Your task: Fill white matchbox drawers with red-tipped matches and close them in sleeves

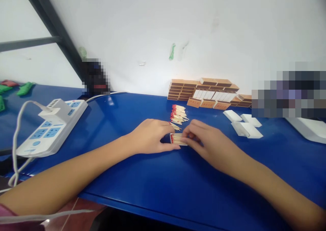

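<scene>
A small white matchbox tray [185, 144] lies on the blue table, filled with red-headed matches [176, 139] lying side by side. My left hand [152, 136] holds the tray at its left end, thumb along the near side and fingers at the far side. Over the right end, my right hand [203, 137] is closed in a pinch, its fingertips at the plain ends of the matches. Just behind the tray is a loose pile of matches [179, 114], most heads pointing left. Several empty white trays [246, 129] rest to the right, some overlapping.
Stacked brown matchboxes [178, 90] stand against the wall, with several white trays [212, 95] among them. A white power strip [53, 132] with a plugged-in adapter and cable lies at the left. Green packets [24, 88] sit farther left. The table's front edge [142, 209] runs below my arms.
</scene>
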`<state>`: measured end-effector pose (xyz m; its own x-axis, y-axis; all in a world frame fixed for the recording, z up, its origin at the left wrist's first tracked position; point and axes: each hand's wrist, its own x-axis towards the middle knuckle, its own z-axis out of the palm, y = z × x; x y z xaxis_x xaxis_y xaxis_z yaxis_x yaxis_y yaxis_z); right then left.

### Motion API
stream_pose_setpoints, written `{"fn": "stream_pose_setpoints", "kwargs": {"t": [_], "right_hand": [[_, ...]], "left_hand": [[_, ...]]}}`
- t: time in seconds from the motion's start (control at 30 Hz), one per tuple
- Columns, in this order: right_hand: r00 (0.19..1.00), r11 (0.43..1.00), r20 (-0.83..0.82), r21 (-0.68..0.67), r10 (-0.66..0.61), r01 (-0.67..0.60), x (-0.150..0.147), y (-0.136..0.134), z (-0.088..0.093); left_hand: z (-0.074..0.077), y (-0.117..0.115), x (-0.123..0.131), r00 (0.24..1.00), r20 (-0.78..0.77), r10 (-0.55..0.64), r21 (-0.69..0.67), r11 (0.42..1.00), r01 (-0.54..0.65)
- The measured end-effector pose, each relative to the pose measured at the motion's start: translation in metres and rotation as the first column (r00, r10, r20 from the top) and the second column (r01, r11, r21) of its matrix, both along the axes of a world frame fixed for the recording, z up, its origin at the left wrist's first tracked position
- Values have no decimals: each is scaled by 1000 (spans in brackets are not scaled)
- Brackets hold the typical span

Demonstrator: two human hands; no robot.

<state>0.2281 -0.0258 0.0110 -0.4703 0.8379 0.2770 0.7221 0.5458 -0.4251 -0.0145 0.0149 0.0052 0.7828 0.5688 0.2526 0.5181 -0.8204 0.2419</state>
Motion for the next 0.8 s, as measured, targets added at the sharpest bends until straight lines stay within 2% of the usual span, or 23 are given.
{"fn": "stream_pose_setpoints", "kwargs": {"t": [0.13,0.2,0.37,0.53,0.67,0.8], "right_hand": [[997,997,21,-48,68,-67,-5,-2,-8],[999,999,-3,-25,34,-34,0,2,-10],[986,989,-80,23,-146,148,3,18,-12],[987,989,-68,-7,-147,147,-14,33,-21],[987,985,-20,-66,-159,158,-20,34,-18],[980,968,86,-160,-180,192,-7,30,-8]], "left_hand": [[-1,2,0,1000,5,-10,10,1000,10],[-1,2,-1,1000,7,-19,24,1000,19],[-1,-7,2,997,11,-83,124,989,81],[-3,-16,6,987,-45,-152,103,982,155],[-3,-12,4,990,-54,-131,102,985,136],[0,-5,1,996,-56,-67,99,992,72]]}}
